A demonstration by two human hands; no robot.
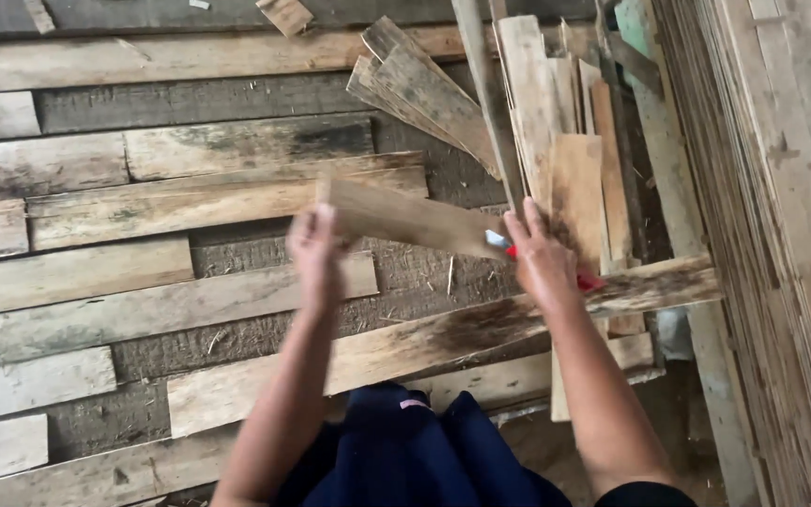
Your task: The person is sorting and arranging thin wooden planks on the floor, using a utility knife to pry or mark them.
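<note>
A short, weathered wooden board (405, 218) is held level between my two hands above the floor. My left hand (316, 252) grips its left end, blurred with motion. At the board's right end my right hand (542, 263) is closed on a red-handled tool (586, 280) whose light tip (496, 239) touches the board. Which kind of tool it is cannot be told. My dark blue trousers (405, 451) show below the forearms.
Worn planks (190, 197) lie side by side over the floor. A long plank (443, 343) crosses diagonally under my arms. Loose boards (556, 113) pile at the upper right. A tall stack of thin sheets (781, 235) fills the right edge.
</note>
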